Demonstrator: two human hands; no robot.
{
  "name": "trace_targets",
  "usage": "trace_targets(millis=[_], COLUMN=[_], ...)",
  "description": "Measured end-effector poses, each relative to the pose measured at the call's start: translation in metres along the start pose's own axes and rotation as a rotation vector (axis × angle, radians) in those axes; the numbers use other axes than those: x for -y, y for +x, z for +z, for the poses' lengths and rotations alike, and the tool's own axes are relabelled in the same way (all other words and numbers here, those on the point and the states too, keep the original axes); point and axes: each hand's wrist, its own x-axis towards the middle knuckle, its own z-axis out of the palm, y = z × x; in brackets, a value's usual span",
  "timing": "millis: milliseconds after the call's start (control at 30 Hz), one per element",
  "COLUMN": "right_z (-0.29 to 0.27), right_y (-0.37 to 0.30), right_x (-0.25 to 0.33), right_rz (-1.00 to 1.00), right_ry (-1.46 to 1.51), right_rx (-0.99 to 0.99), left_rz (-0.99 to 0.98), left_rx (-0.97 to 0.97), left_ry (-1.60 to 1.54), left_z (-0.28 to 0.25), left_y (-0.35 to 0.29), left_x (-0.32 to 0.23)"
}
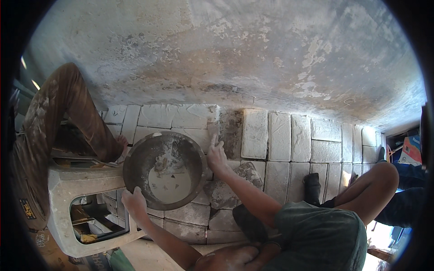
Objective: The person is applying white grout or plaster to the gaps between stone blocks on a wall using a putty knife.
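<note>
A dark round bucket (pixel 130 168) stands on the pale block floor, with whitish wet plaster (pixel 174 185) and dry white powder inside. Its near left rim is gripped by my left hand (pixel 134 204), fingers curled over the edge. Just right of the bucket, my right hand (pixel 217 158) is closed on a putty knife (pixel 212 127); the handle is mostly hidden in my fist and the blade points toward the wall. Both hands are dusted white.
A peeling wall (pixel 271 58) runs along the far side. Pale blocks (pixel 254 134) pave the floor, with a dark gap (pixel 232 131) between some. A broken slab (pixel 235 185) lies by my right forearm. At left are a dirty plastic stool (pixel 61 194) and a person's brown-trousered leg (pixel 68 104).
</note>
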Motion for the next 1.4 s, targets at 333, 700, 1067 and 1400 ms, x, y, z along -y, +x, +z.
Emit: trace_targets(millis=[333,700,1067,1400], right_z=[-0.003,0.007,-0.051,-0.090], right_y=[0.068,0.064,0.034,-0.035], right_x=[0.015,0.013,0.011,0.040], right_rz=[0.016,-0.011,-0.323,-0.833], right_ry=[0.000,0.136,-0.058,-0.399], right_rx=[-0.003,-0.187,-0.219,0.018], left_rz=[-0.025,0.045,0.215,0.321], left_rx=[0.025,-0.001,0.025,0.116], left_ry=[0.032,0.056,0.027,-0.017], left_z=[-0.004,-0.007,0.004,0.001], left_y=[0.004,-0.010,0.037,0.053], left_x=[0.007,-0.021,-0.036,-0.053])
